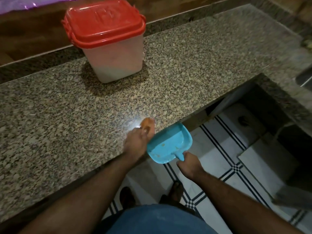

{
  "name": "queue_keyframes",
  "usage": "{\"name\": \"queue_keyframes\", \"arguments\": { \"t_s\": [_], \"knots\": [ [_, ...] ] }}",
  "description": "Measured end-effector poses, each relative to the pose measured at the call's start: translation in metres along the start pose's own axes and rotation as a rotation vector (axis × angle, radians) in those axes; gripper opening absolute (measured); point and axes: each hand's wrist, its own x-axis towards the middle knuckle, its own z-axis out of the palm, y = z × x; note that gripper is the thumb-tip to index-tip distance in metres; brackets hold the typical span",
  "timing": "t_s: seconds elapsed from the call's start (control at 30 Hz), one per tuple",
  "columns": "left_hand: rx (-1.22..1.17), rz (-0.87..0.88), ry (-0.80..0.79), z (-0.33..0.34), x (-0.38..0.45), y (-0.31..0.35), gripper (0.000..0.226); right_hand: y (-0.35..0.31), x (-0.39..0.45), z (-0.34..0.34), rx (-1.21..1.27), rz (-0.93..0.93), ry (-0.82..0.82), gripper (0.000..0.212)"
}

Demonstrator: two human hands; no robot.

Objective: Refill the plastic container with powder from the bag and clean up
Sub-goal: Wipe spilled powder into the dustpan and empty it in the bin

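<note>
A translucent plastic container (114, 56) with a shut red lid (104, 22) stands at the back of the granite counter (185, 73); white powder fills its lower part. My left hand (137, 141) rests on the counter near the front edge, closed on a small orange-brown item (147, 124), blurred, that I cannot identify. My right hand (189, 163) grips the short handle of a blue dustpan (168, 144). The pan is held just below and against the counter's front edge, next to my left hand. A few crumbs lie in it. No bag is in view.
The counter turns a corner at the right, where a steel sink edge (303, 78) shows. Below the edge is a white tiled floor (228, 157) with dark stripes, and my feet (175, 191). A wooden ledge (33, 36) runs behind the counter.
</note>
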Motion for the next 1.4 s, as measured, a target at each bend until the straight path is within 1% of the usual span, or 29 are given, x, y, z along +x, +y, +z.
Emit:
{"name": "queue_keyframes", "arguments": {
  "t_s": [0.03, 0.07, 0.1, 0.17, 0.2, 0.27, 0.33, 0.37, 0.4, 0.43, 0.5, 0.6, 0.67, 0.7, 0.73, 0.8, 0.83, 0.9, 0.97, 1.0, 1.07, 1.13, 1.2, 1.23, 1.27, 1.3, 1.33, 1.37, 1.4],
  "knots": [
    [-0.072, -0.015, -0.065, 0.008, 0.021, 0.025, 0.081, 0.004, 0.002, -0.006, -0.001, -0.006, -0.014, 0.008],
    [-0.145, -0.018, -0.087, 0.013, 0.041, 0.047, 0.076, 0.009, 0.004, -0.013, -0.006, -0.010, -0.031, 0.009],
    [-0.216, 0.007, -0.073, 0.013, 0.058, 0.075, 0.067, 0.013, 0.006, -0.019, -0.008, -0.014, -0.049, 0.012],
    [-0.195, 0.103, 0.019, 0.014, 0.094, 0.125, 0.054, 0.023, 0.013, -0.032, -0.007, -0.025, -0.078, 0.016],
    [-0.140, 0.139, 0.015, 0.020, 0.110, 0.146, 0.050, 0.028, 0.018, -0.039, -0.007, -0.028, -0.087, 0.015],
    [-0.087, 0.211, -0.089, 0.038, 0.136, 0.178, 0.046, 0.037, 0.029, -0.049, -0.019, -0.046, -0.105, 0.009],
    [-0.060, 0.319, -0.264, 0.057, 0.148, 0.196, 0.045, 0.043, 0.040, -0.056, -0.038, -0.061, -0.128, 0.007],
    [-0.015, 0.378, -0.358, 0.070, 0.150, 0.196, 0.047, 0.046, 0.045, -0.058, -0.048, -0.070, -0.137, 0.008],
    [0.073, 0.426, -0.416, 0.078, 0.148, 0.193, 0.049, 0.049, 0.050, -0.060, -0.056, -0.081, -0.142, 0.009],
    [0.157, 0.445, -0.442, 0.087, 0.144, 0.186, 0.052, 0.052, 0.053, -0.061, -0.065, -0.094, -0.147, 0.008],
    [0.218, 0.432, -0.353, 0.088, 0.128, 0.162, 0.051, 0.060, 0.060, -0.063, -0.098, -0.132, -0.168, 0.006],
    [0.115, 0.353, -0.148, 0.064, 0.079, 0.105, 0.037, 0.062, 0.067, -0.065, -0.148, -0.193, -0.193, 0.007],
    [0.069, 0.268, -0.048, 0.039, 0.030, 0.080, 0.038, 0.059, 0.071, -0.065, -0.178, -0.239, -0.212, 0.008],
    [0.052, 0.178, -0.013, 0.029, 0.010, 0.062, 0.039, 0.056, 0.072, -0.064, -0.191, -0.261, -0.223, 0.008],
    [0.045, 0.043, 0.001, 0.015, -0.007, 0.047, 0.038, 0.053, 0.073, -0.062, -0.201, -0.281, -0.234, 0.008],
    [0.094, -0.181, 0.041, -0.014, -0.030, 0.017, 0.041, 0.047, 0.075, -0.056, -0.219, -0.318, -0.260, 0.009],
    [0.096, -0.256, 0.097, -0.028, -0.037, 0.001, 0.045, 0.044, 0.076, -0.053, -0.230, -0.333, -0.272, 0.011],
    [0.150, -0.386, 0.263, -0.063, -0.053, -0.019, 0.048, 0.039, 0.077, -0.048, -0.262, -0.376, -0.292, 0.016],
    [0.243, -0.500, 0.423, -0.094, -0.070, -0.044, 0.044, 0.032, 0.077, -0.044, -0.281, -0.408, -0.307, 0.018],
    [0.274, -0.574, 0.471, -0.104, -0.080, -0.059, 0.041, 0.029, 0.077, -0.042, -0.288, -0.421, -0.309, 0.017],
    [0.288, -0.711, 0.452, -0.111, -0.098, -0.089, 0.040, 0.021, 0.075, -0.039, -0.297, -0.438, -0.306, 0.014],
    [0.212, -0.768, 0.440, -0.095, -0.108, -0.106, 0.037, 0.016, 0.075, -0.035, -0.293, -0.436, -0.299, 0.012],
    [0.213, -0.744, 0.470, -0.070, -0.101, -0.097, 0.031, 0.012, 0.073, -0.032, -0.291, -0.414, -0.305, 0.012],
    [0.190, -0.657, 0.482, -0.058, -0.095, -0.075, 0.025, 0.011, 0.072, -0.031, -0.290, -0.403, -0.305, 0.015],
    [0.105, -0.509, 0.504, -0.043, -0.083, -0.057, 0.021, 0.009, 0.071, -0.028, -0.286, -0.392, -0.304, 0.019],
    [-0.002, -0.369, 0.506, -0.032, -0.072, -0.028, 0.023, 0.007, 0.070, -0.027, -0.283, -0.388, -0.308, 0.021],
    [-0.059, -0.228, 0.474, -0.021, -0.061, -0.005, 0.028, 0.005, 0.068, -0.025, -0.281, -0.386, -0.315, 0.022],
    [-0.096, -0.134, 0.414, -0.013, -0.050, 0.016, 0.034, 0.002, 0.065, -0.023, -0.285, -0.389, -0.321, 0.020],
    [-0.125, -0.085, 0.320, -0.010, -0.038, 0.034, 0.038, -0.001, 0.063, -0.021, -0.286, -0.389, -0.331, 0.018]
  ]
}}
